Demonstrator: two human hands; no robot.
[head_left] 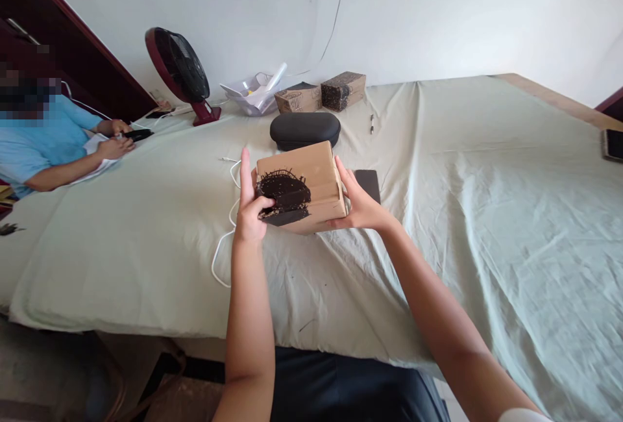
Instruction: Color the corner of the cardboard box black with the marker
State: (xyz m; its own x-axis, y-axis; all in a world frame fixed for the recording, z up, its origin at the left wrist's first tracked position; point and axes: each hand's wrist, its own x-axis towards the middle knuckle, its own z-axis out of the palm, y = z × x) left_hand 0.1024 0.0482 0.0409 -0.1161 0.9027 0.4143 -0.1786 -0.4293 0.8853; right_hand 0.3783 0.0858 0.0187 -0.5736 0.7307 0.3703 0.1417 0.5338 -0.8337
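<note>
A brown cardboard box (321,182) with a black scribbled patch on its left part is held tilted over the cloth between my two hands. My left hand (252,204) grips its left end, the thumb pressed on the black patch and a finger pointing up. Around the right end, my right hand (360,198) has its fingers along the side and underneath. Right behind the box lies a black zip case (305,130). A dark flat object (368,185), perhaps a phone, is partly hidden behind my right hand. A white cable (221,250) curls to the left.
A pale green cloth (487,214) covers the table. Two cardboard boxes (343,91), a clear plastic basket (256,97) and a fan (182,71) stand along the wall. On the left sits a person in a blue shirt (53,143). A black phone-like object (612,144) lies far right.
</note>
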